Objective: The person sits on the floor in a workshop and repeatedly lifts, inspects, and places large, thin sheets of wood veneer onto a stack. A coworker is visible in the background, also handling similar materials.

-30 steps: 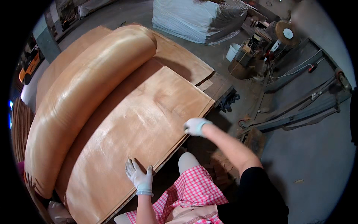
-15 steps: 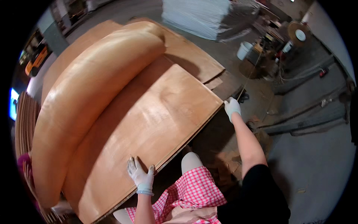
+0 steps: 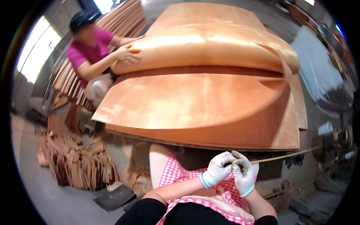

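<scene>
- We see a pale strip (image 3: 287, 156), long, thin and narrow, running out in the air to the right of the right hand and rising slightly toward its far end, with a gentle bend.
- Our right hand (image 3: 243, 174), in a whitish glove with a pale blue cuff, is closed on the strip's near end, fingers curled and thumb bent in.
- Our left hand (image 3: 220, 168), gloved alike, is just beside the right one, its fingers curled inward and their tips close to the right hand's; we cannot tell whether they pinch the strip too.
- Both hands are in front of the pink checked apron (image 3: 176, 173), on the near side of the sheet stack.
- Beyond the hands we find a smooth, orange-brown veneer sheet (image 3: 180, 101), its near edge sweeping in a curve over the stack and its right part bowed upward.
- Farther beyond the hands, a glossy veneer roll (image 3: 202, 56) lies across the stack; a co-worker's hand (image 3: 129, 56) rests against its left end.
- Off to the right of the hands, past the stack's corner, we see a white bucket (image 3: 325, 128); its contents are too small to tell.
</scene>
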The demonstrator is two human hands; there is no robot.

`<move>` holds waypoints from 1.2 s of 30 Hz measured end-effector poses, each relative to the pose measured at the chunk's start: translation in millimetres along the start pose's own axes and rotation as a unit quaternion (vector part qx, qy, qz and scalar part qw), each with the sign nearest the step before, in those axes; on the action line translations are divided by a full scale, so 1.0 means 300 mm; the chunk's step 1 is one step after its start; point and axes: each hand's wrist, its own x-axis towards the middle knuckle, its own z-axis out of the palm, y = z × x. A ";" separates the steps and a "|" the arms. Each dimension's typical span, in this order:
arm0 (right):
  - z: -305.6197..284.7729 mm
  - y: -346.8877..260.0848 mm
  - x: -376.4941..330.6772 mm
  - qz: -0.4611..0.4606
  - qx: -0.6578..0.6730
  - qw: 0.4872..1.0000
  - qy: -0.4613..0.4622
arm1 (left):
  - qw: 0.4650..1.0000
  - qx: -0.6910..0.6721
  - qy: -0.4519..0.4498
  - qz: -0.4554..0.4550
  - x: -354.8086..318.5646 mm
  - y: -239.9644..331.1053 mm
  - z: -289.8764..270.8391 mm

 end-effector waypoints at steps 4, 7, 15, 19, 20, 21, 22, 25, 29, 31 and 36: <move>0.154 -0.054 0.040 0.046 0.091 0.995 -0.015 | 0.984 -0.096 0.136 -0.067 -0.095 -0.034 -0.154; 0.050 0.019 0.125 0.061 -0.233 0.968 -0.071 | 0.935 -0.071 0.302 -0.170 -0.132 -0.080 -0.415; -0.423 0.162 0.239 0.125 -0.453 0.882 -0.046 | 0.767 0.250 0.557 -0.196 -0.362 -0.311 -1.588; -0.424 0.165 0.285 0.136 -0.551 0.823 -0.020 | 0.728 0.355 0.517 -0.277 -0.421 -0.371 -1.859; -0.412 0.170 0.304 0.146 -0.560 0.815 -0.038 | 0.731 0.357 0.505 -0.287 -0.403 -0.388 -1.864; -0.398 0.180 0.311 0.175 -0.563 0.807 -0.030 | 0.720 0.386 0.473 -0.331 -0.408 -0.417 -1.872; -0.338 0.151 0.344 0.184 -0.567 0.800 -0.063 | 0.699 0.419 0.444 -0.372 -0.457 -0.428 -1.895; -0.340 0.200 0.375 0.240 -0.569 0.781 -0.090 | 0.726 0.324 0.487 -0.363 -0.439 -0.469 -1.880; -0.310 0.262 0.410 0.275 -0.589 0.751 -0.118 | 0.733 0.332 0.451 -0.386 -0.426 -0.387 -1.892; -0.332 0.276 0.394 0.286 -0.588 0.750 -0.102 | 0.608 0.520 0.461 -0.385 -0.316 -0.322 -1.735; -0.337 0.281 0.400 0.296 -0.558 0.767 -0.113 | 0.814 0.476 0.275 -0.186 0.070 -0.234 -0.848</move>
